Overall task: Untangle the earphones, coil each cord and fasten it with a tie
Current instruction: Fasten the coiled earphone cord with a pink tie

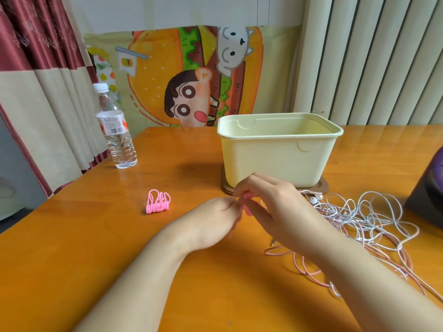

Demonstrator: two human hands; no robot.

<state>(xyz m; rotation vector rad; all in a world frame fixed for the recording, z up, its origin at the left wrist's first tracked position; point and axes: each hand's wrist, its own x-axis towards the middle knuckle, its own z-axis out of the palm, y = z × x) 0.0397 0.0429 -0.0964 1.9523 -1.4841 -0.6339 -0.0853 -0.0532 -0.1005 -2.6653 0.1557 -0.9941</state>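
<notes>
Standing at the far left of the wooden bench [72, 248] is a water bottle [115, 130], then a pink coiled bundle [158, 202], the left hand [211, 221] and right hand [271, 207] pinching a pink tie [247, 204] together, and the tangled earphones [364, 219] sprawled beside a cream tub [278, 154].

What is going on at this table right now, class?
A person's left hand and right hand meet above the orange wooden table, pinching a small pink tie between the fingertips. A bunch of spare pink ties lies to the left. The tangled pink and white earphone cords sprawl uncoiled at the right, in front of the pale yellow plastic tub.
</notes>
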